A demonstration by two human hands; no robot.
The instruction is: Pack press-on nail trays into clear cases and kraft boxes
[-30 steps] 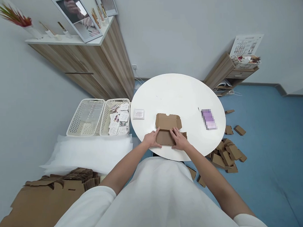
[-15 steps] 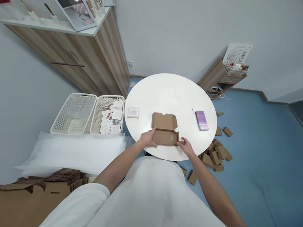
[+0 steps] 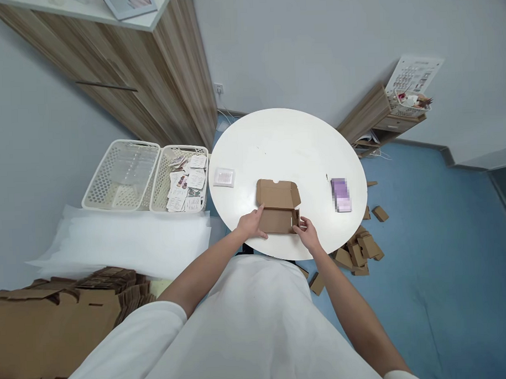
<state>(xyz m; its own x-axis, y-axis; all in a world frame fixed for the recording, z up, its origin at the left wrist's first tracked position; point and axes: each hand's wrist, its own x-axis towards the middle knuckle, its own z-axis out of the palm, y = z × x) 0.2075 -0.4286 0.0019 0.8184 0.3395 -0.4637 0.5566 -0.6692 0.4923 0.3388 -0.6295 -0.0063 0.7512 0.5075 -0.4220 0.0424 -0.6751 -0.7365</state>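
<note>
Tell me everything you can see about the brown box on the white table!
The brown box looks like plain cardboard. Its lid is open, leaning away from the person, with a small notch in its far edge. The shallow lower part sits nearer the person, close to the edge of the white table. A pale slit shows near its right end. The left hand touches its left end; the right hand is at its right end.

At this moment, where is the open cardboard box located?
In the head view, the open cardboard box lies on the near part of the white table, between the left hand and the right hand.
</note>
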